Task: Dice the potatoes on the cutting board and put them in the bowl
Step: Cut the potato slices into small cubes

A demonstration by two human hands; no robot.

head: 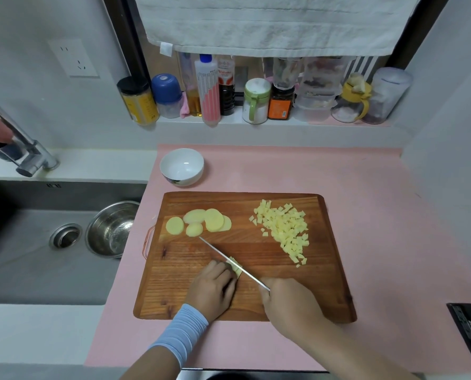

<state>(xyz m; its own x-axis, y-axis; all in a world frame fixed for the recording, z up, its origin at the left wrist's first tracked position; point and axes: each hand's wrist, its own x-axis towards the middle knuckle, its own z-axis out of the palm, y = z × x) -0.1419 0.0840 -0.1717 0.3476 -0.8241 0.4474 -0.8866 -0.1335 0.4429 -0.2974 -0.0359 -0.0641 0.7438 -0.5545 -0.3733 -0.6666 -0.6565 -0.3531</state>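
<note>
- My left hand [212, 287] lay on the near middle of the wooden cutting board [297, 292], with a light-blue sleeve [180, 333] at the wrist.
- Left grip: fingers curled down over the stacked potato strips [235, 266], pinning them to the board.
- My right hand [289, 305] was just right of the left, over the near edge of the board.
- Right grip: wrapped tight round the handle of the knife [228, 259]; the handle itself was hidden inside the fist.
- The blade ran away from me and to the left, its edge against the strips right beside my left fingertips.
- The diced potato [286, 229] was heaped on the far right part of the board.
- The round potato slices [198, 223] lay overlapping on the far left part of the board.
- The white bowl [198, 171] stood upright on the pink mat [366, 187] covering the surface, just beyond the board's far left corner, with no potato in it.
- A steel bowl [110, 229] sat in the sink [23, 256] to the left of the board.
</note>
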